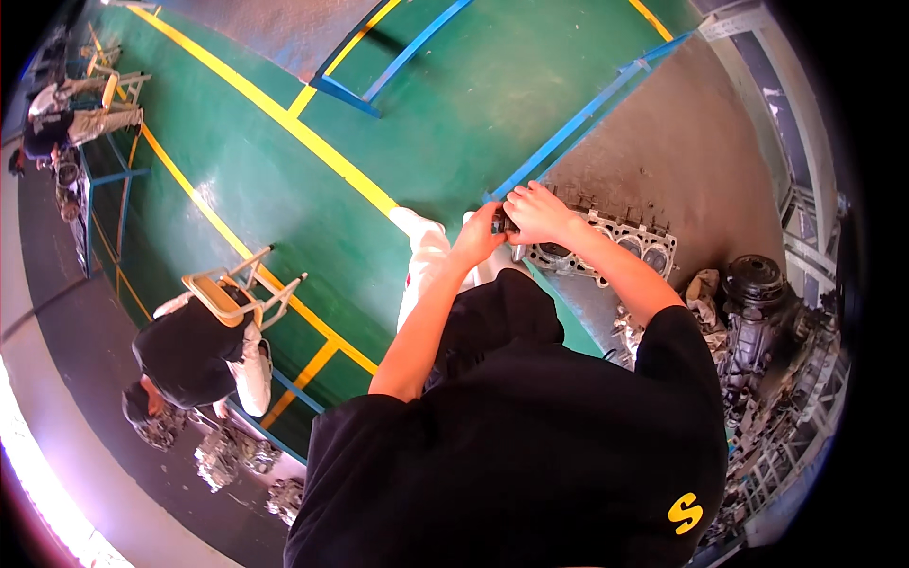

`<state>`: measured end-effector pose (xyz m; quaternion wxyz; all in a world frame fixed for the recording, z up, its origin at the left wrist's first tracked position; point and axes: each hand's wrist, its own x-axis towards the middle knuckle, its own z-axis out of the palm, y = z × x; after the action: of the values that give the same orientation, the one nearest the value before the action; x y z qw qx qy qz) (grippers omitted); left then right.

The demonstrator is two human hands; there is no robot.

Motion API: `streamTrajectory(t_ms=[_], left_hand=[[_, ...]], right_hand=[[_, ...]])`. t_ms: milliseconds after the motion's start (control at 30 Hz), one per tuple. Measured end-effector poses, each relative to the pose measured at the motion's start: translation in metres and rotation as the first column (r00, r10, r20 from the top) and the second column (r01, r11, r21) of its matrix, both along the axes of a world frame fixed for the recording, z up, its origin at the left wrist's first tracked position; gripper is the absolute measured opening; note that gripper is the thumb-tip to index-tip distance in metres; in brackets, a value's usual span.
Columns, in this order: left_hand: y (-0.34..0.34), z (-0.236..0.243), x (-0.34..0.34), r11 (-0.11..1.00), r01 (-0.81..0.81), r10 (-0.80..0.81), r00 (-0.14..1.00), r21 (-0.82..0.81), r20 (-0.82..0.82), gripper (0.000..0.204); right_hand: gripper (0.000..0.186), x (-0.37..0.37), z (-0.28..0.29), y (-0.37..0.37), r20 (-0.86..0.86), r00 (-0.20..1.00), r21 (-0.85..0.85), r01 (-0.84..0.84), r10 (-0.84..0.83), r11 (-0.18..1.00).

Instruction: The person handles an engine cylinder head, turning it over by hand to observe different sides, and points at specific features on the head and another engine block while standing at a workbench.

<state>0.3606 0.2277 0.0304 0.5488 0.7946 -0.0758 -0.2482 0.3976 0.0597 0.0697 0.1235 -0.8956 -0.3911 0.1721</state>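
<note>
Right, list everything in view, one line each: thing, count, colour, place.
small dark part: one, black, between both hands
cylinder head: one, grey metal, on the grey mat right of the hands
engine parts pile: several, dark grey, far right
floor: green, with yellow lines and blue rails
chair: one, tan seat, left, beside a crouching person
other people: two, dark tops, left and upper left
left hand: one, on the part
right hand: one, on the part

small dark part (499, 222) mostly hidden by hands
</note>
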Motion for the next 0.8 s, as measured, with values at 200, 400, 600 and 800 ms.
streamTrajectory(t_ms=[200, 400, 600, 800], left_hand=[[0.003, 0.002, -0.018, 0.999, -0.002, 0.006, 0.991, 0.035, -0.132, 0.053], [-0.011, -0.020, -0.035, 0.965, -0.229, 0.200, 0.959, -0.131, -0.199, 0.056], [-0.016, -0.019, -0.038, 0.898, -0.407, 0.363, 0.900, -0.167, -0.241, 0.046], [-0.024, -0.029, -0.051, 0.833, -0.488, 0.440, 0.870, -0.261, -0.224, 0.052]], right_hand=[[0.037, 0.017, -0.001, 0.010, -0.080, 0.984, -0.079, -0.165, 0.158, 0.983], [0.037, 0.040, 0.007, 0.023, -0.309, 0.903, -0.251, -0.380, 0.299, 0.890], [0.040, 0.051, 0.017, 0.040, -0.389, 0.844, -0.310, -0.497, 0.369, 0.811], [0.040, 0.050, 0.018, 0.053, -0.455, 0.811, -0.366, -0.547, 0.368, 0.753]])
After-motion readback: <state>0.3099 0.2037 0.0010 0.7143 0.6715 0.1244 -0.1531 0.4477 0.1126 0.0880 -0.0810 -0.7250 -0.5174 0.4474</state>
